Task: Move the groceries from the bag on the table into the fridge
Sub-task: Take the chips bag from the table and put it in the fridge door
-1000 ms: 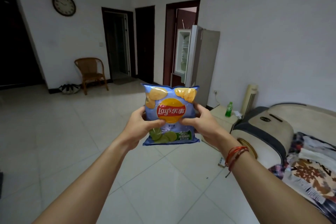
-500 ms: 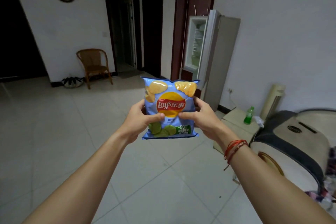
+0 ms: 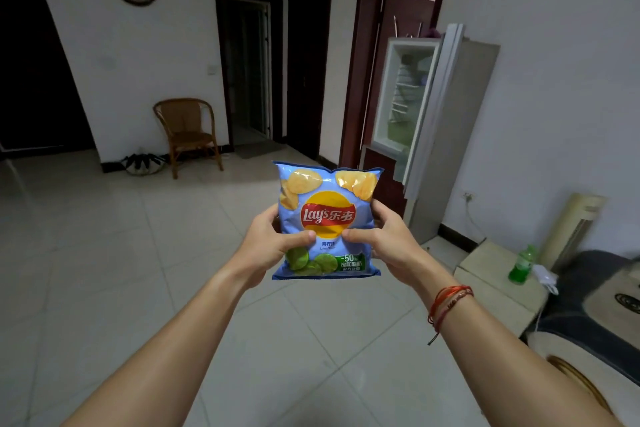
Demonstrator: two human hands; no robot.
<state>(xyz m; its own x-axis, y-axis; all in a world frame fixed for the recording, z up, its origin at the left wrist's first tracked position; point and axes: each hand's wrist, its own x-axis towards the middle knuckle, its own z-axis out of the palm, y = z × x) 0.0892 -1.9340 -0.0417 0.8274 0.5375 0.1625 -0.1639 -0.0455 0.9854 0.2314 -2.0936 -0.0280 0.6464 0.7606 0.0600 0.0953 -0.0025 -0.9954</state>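
Chips point(image 3: 325, 222) held upright at arm's length in mid-air over the tiled floor point(image 3: 104, 253), pinched from both sides: left hand point(image 3: 268, 243) closed on the left edge with thumb across the front, right hand point(image 3: 384, 236) closed likewise on the right edge, fingers point(image 3: 381, 213) curled behind. Long axis of the pack vertical, sealed top seam up, printed face turned back toward the head camera. Fridge point(image 3: 436, 128) ahead and to the right, against the wall, upper door swung open with door shelves showing; well apart from the pack, so probably a few steps to go. Right hand on the nearer side to the fridge, likely the one to reach in. Interior shelves not clearly visible from here. Bag and counter out of view. Soft, crushable pack: light grip advisable
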